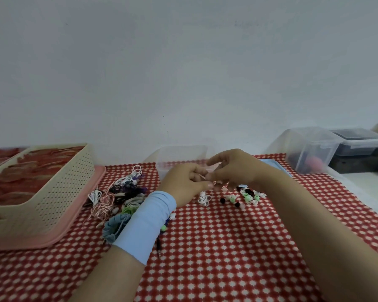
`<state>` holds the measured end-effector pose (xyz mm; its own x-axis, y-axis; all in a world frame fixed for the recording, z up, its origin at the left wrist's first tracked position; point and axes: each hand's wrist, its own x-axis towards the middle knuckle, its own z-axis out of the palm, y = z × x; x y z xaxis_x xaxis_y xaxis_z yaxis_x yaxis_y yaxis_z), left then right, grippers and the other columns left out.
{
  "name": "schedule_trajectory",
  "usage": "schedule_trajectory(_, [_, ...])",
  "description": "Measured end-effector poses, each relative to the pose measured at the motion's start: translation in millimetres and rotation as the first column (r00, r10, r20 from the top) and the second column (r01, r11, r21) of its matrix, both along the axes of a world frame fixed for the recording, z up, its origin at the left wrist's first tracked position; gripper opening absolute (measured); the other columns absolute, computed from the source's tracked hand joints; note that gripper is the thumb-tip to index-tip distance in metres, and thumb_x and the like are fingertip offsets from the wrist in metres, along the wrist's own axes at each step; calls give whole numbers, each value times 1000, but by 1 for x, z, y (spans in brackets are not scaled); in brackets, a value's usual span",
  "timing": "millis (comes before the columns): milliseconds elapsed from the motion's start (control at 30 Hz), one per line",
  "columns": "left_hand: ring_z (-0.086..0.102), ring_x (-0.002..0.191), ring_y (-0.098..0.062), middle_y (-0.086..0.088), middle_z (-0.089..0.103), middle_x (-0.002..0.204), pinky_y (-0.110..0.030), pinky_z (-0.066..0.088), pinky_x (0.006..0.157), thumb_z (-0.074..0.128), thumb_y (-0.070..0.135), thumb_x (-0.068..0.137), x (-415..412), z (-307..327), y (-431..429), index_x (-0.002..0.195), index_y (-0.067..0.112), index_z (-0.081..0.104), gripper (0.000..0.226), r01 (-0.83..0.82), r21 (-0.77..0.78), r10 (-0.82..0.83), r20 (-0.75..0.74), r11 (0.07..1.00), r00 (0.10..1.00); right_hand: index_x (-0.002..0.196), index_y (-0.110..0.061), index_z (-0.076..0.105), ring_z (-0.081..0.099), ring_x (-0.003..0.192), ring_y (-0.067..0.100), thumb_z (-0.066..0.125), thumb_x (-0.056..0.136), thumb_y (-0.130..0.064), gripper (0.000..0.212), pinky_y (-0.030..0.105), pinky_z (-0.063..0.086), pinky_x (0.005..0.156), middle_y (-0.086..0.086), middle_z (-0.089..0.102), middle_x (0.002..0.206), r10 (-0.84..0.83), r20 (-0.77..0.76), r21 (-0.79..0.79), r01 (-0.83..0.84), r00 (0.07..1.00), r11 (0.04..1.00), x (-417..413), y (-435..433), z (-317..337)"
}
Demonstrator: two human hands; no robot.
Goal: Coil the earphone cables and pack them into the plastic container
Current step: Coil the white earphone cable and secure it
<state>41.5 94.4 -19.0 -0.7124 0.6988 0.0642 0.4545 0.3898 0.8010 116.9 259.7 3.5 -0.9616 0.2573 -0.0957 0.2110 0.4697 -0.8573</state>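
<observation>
My left hand (pixel 184 182) and my right hand (pixel 234 168) meet above the table's middle, both pinching a thin pale earphone cable (pixel 202 176) between the fingertips. White loops of the earphone cable hang below the hands (pixel 203 198). Just behind the hands stands a clear plastic container (pixel 181 154), open on top. A tangled pile of earphones (pixel 120 192) in white, pink, purple and green lies to the left of my left wrist, which wears a light blue band.
A cream perforated basket (pixel 59 192) on a pink tray (pixel 59 234) fills the left side. Small ear tips (pixel 247 196) in green, black and white are scattered under my right hand. Clear lidded boxes (pixel 310 149) stand at the back right, beside a blue lid (pixel 273 164).
</observation>
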Motion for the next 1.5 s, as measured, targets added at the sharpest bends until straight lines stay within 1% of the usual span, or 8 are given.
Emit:
schedule_trajectory(133, [71, 83, -2, 7, 77, 83, -28, 55, 90, 77, 13, 83, -5, -4, -4, 107, 28, 72, 29, 32, 68, -35, 40, 997, 999, 125, -14, 63, 75, 67, 19, 74, 93, -25, 35, 25, 54, 53, 7, 78, 87, -7, 33, -18, 7, 999, 1000, 3, 3, 3])
schedule_trajectory(333, [72, 85, -11, 6, 76, 94, -32, 60, 78, 68, 6, 89, -13, -5, -9, 113, 32, 72, 36, 86, 106, -104, 177, 991, 979, 103, -21, 70, 70, 57, 15, 73, 89, -9, 19, 16, 46, 46, -1, 77, 88, 29, 75, 351, -54, 997, 935, 8, 16, 7])
schedule_trajectory(633, [70, 84, -4, 7, 76, 92, -29, 53, 85, 69, 22, 90, -12, -8, -9, 95, 36, 75, 16, 134, 81, -146, 171, 988, 974, 114, -22, 56, 76, 63, 17, 69, 94, -11, 26, 46, 62, 73, -6, 76, 102, 48, 11, 297, -49, 999, 954, 6, 11, -4])
schedule_trajectory(833, [71, 86, -7, 5, 76, 93, -26, 53, 81, 70, 18, 89, -14, -10, -8, 96, 26, 74, 11, 115, 76, -125, 149, 990, 981, 86, -29, 68, 68, 78, 9, 78, 85, -17, 16, 15, 47, 63, -12, 71, 89, 1, 61, 543, -34, 998, 839, 2, 24, -4])
schedule_trajectory(1033, [72, 89, -6, 8, 77, 96, -25, 52, 82, 69, 17, 90, -14, -13, -6, 101, 26, 74, 15, 100, 86, -115, 198, 991, 973, 92, -28, 84, 70, 84, 8, 83, 82, -28, 10, 27, 59, 81, -14, 77, 88, 30, 311, 583, -216, 950, 783, -2, 16, -16])
schedule_trajectory(1200, [72, 88, -6, 7, 77, 94, -23, 53, 78, 70, 15, 89, -12, -12, -7, 99, 20, 74, 11, 79, 132, -110, 254, 988, 961, 85, -27, 82, 64, 66, 0, 82, 84, -25, 2, 9, 47, 56, -18, 72, 74, 39, 244, 555, -172, 969, 814, 2, 17, -11])
schedule_trajectory(1300, [72, 82, -10, 3, 77, 92, -24, 55, 69, 73, 14, 86, -12, -12, -7, 97, 16, 72, 11, 36, 179, -89, 299, 983, 950, 79, -26, 79, 66, 60, 4, 81, 85, -22, 7, 11, 46, 52, -13, 73, 68, 30, 90, 452, -68, 995, 889, 5, 19, -4])
schedule_trajectory(1500, [69, 100, -6, 11, 76, 101, -27, 51, 96, 76, 26, 83, -14, -10, -8, 98, 32, 78, 16, 19, 229, -87, 291, 973, 953, 95, -13, 78, 56, 46, 10, 81, 85, -19, 12, 22, 40, 44, -2, 71, 65, 69, 30, 84, -71, 997, 994, 14, 13, 11])
